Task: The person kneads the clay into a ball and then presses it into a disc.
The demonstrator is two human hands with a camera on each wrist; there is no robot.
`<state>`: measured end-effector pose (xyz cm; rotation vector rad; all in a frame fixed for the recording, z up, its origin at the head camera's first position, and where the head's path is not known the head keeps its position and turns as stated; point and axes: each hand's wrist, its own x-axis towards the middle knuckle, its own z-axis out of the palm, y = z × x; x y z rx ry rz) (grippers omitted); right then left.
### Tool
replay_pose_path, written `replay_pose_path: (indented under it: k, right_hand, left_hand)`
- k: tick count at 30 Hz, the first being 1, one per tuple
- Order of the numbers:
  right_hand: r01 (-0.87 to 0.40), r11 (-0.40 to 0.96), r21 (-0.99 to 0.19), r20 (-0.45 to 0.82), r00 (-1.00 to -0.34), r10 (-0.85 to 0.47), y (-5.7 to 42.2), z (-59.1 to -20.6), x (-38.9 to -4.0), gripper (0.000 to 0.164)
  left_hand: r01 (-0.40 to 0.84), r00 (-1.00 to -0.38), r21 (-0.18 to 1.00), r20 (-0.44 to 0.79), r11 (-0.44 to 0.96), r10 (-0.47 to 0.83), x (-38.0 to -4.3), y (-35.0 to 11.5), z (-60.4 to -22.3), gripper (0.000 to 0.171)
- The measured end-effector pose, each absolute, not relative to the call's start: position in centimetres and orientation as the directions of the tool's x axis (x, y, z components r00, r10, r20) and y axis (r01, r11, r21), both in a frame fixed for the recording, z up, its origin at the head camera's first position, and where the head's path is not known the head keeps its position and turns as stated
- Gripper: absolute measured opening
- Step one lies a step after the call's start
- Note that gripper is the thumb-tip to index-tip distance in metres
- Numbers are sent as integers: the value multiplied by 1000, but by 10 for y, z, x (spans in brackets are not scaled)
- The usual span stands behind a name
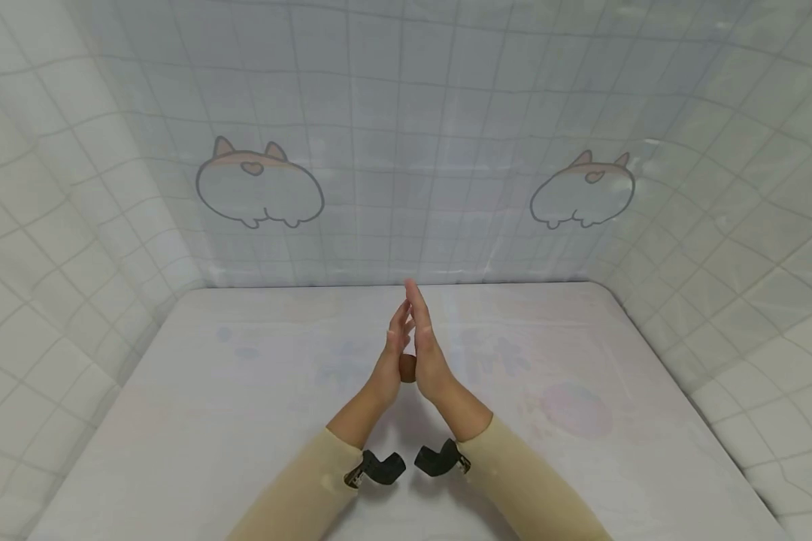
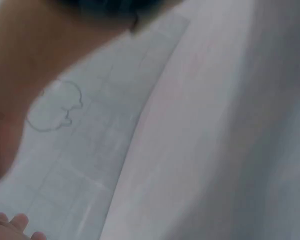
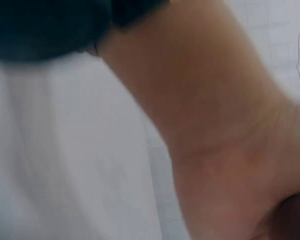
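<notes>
A small, rounded brown lump [image 1: 408, 368], perhaps a ball of something, sits between the heels of two palms in the head view. On its left side my left hand [image 1: 389, 359] presses with fingers fairly straight and pointing away. My right hand [image 1: 431, 361] presses from the other side, its fingers extended too, and the fingertips lean together. The right wrist view catches the dark brown lump [image 3: 295, 220] against the palm at the lower right corner. Only the wrist, part of the palm and a few fingertips [image 2: 20, 221] show in the left wrist view. What the lump is made of, I cannot tell.
Both hands are above a pale table [image 1: 257, 421] with faint printed shapes. Light sheeting with a grid pattern [image 1: 406, 150] and cartoon animals hangs behind and along both sides. Dark wrist cameras [image 1: 384, 469] are strapped over the cream sleeves [image 1: 304, 481].
</notes>
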<state>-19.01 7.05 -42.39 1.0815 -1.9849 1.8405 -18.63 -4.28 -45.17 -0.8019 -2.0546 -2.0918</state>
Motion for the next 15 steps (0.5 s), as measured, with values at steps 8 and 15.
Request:
replay_pose_path:
  k: [8,15]
  right_hand:
    - [-568,15,-823,511,-750,-420,75,-429,-200,103]
    - [-608,55,-792,514,-714,-475,73,-438,-201,95]
  left_hand:
    - [476,-811,860,510,-182,286,-178,-39,-445,86]
    - [543,-802,824,566,-161,190,-177,-40,-440,88]
